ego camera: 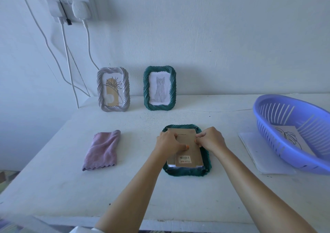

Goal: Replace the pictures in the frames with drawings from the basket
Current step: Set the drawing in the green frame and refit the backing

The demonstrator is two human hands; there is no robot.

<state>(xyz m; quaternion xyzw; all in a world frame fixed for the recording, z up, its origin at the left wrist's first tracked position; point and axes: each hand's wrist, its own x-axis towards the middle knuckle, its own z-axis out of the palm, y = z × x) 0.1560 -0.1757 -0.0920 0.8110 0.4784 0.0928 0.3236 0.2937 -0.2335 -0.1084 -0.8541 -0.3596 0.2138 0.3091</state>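
Note:
A dark green frame (187, 172) lies face down on the table in front of me, its brown cardboard back panel (187, 154) up. My left hand (168, 141) grips the panel's left edge, thumb pressed on its surface. My right hand (210, 139) pinches the panel's right edge. A second green frame (159, 88) with a cat drawing stands against the wall. To its left stands a silver frame (113, 89) holding a flower print. At the right, a purple basket (292, 134) holds a leaf drawing (289, 136).
A folded pink cloth (102, 149) lies left of the face-down frame. A white sheet (257, 152) sticks out from under the basket. Charger cables (67, 58) hang from a wall socket at the back left. The table's front edge is close to me.

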